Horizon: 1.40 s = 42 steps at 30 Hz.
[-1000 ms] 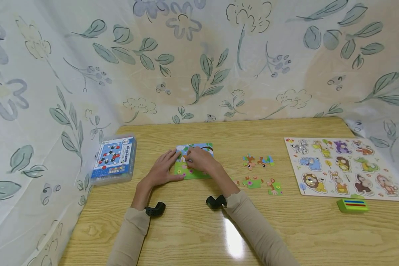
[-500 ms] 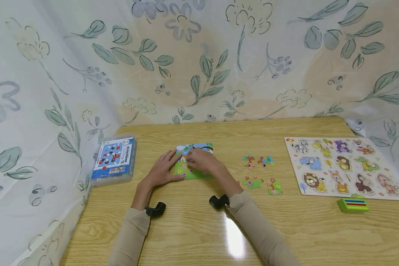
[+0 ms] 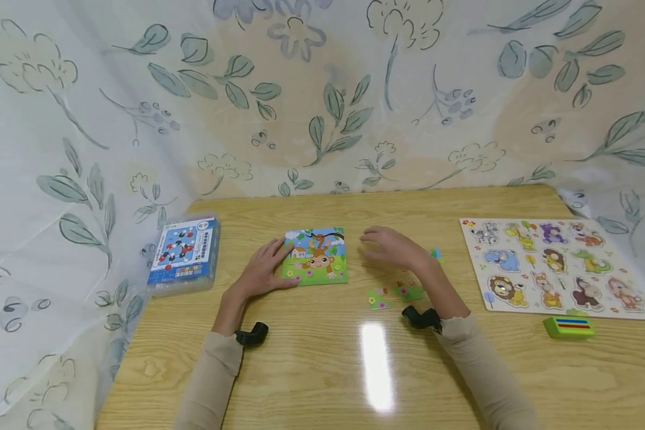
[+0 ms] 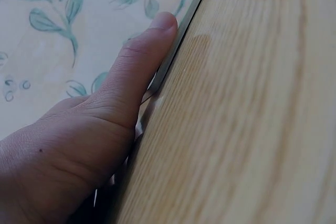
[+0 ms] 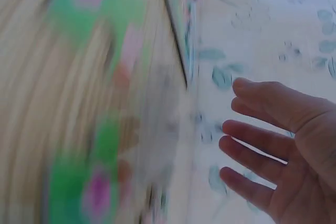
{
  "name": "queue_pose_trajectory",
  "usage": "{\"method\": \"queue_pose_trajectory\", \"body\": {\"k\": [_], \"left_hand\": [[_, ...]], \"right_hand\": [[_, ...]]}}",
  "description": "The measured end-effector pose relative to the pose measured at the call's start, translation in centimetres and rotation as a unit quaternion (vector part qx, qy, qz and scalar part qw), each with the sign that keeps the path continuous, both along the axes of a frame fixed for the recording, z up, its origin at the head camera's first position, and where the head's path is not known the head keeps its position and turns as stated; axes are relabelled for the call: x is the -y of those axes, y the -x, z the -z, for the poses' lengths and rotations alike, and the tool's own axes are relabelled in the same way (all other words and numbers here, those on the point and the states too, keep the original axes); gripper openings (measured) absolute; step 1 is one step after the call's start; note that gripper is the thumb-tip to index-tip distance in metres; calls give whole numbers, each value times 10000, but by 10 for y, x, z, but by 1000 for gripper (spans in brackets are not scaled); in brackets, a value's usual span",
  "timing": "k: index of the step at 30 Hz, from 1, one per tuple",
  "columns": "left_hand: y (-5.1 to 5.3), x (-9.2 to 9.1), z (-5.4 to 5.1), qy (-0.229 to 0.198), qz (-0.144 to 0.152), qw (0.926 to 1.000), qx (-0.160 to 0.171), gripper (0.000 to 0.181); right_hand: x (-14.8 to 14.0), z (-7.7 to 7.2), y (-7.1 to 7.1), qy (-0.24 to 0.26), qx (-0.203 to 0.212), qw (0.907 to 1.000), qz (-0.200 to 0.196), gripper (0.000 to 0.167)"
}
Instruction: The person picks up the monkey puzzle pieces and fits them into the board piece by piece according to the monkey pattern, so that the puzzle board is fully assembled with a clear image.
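Observation:
A square picture puzzle [image 3: 318, 255] with a cartoon monkey on green and blue lies on the table. My left hand [image 3: 260, 272] rests at its left side, fingers extended over the edge and thumb along the lower left corner. In the left wrist view the straight thumb [image 4: 139, 59] lies against the puzzle's edge [image 4: 184, 35]. To the right of the puzzle, my right hand [image 3: 395, 248] hovers with loosely bent fingers and nothing between them. Beneath and near it are loose puzzle pieces [image 3: 378, 298], partly hidden by the hand and forearm and blurred in the right wrist view.
A clear box with a blue molecule-model cover [image 3: 185, 254] stands at the left. On the right lies a white animal board [image 3: 561, 269], with a small green block-like object [image 3: 568, 327] in front of it. Floral cloth [image 3: 322, 119] hangs behind the table.
My right hand has lifted off the puzzle and moved right, over the loose pieces. The monkey picture is uncovered now. My left hand has stayed in place.

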<state>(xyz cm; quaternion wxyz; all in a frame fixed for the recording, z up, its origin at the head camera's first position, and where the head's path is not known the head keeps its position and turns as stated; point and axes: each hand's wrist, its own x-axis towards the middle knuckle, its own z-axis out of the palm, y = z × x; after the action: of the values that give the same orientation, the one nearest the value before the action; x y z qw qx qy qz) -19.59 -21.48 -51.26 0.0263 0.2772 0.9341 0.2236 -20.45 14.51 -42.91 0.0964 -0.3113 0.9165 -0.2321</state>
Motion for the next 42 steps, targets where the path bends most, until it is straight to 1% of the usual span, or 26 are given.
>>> {"method": "queue_pose_trajectory", "body": {"k": [4, 7, 9, 13, 16, 19, 22, 24, 26, 29, 31, 34, 38, 42], "left_hand": [[-1, 1, -1, 29, 18, 10000, -57, 93], [-1, 1, -1, 33, 32, 10000, -82, 94], [-2, 2, -1, 49, 27, 10000, -78, 93], [-3, 3, 1, 80, 7, 9999, -75, 94], [-4, 2, 2, 51, 31, 9999, -101, 93], [-6, 1, 2, -6, 44, 10000, -67, 93], [-8, 0, 3, 16, 3, 10000, 32, 93], [-8, 0, 2, 39, 2, 10000, 40, 93], [-7, 0, 2, 34, 27, 10000, -29, 93], [-5, 0, 1, -60, 74, 9997, -219, 92], [-3, 0, 1, -82, 75, 9996, -269, 92], [-1, 0, -1, -59, 51, 9998, -208, 93], [-1, 0, -2, 4, 23, 10000, -58, 93], [-1, 0, -2, 17, -13, 10000, -11, 93]], "right_hand": [[-31, -1, -4, -356, 59, 9987, 355, 54], [-48, 1, -4, -578, 94, 9968, 542, 57], [-55, 2, -5, -605, 96, 9968, 521, 58], [-62, 6, -7, -478, 266, 9976, 426, 57], [-65, 9, -11, -353, 367, 9980, 376, 52], [-66, 11, -13, -275, 378, 9985, 284, 46], [-64, 13, -15, -298, 396, 9985, 246, 42], [-63, 13, -16, -364, 369, 9985, 178, 38], [-62, 13, -16, -463, 368, 9980, 201, 38], [-61, 11, -15, -574, 264, 9978, 217, 38], [-61, 10, -14, -613, 240, 9974, 286, 39], [-61, 9, -13, -610, 161, 9976, 279, 37], [-62, 10, -13, -617, 154, 9975, 307, 36], [-62, 12, -12, -637, 100, 9974, 311, 35]]}}
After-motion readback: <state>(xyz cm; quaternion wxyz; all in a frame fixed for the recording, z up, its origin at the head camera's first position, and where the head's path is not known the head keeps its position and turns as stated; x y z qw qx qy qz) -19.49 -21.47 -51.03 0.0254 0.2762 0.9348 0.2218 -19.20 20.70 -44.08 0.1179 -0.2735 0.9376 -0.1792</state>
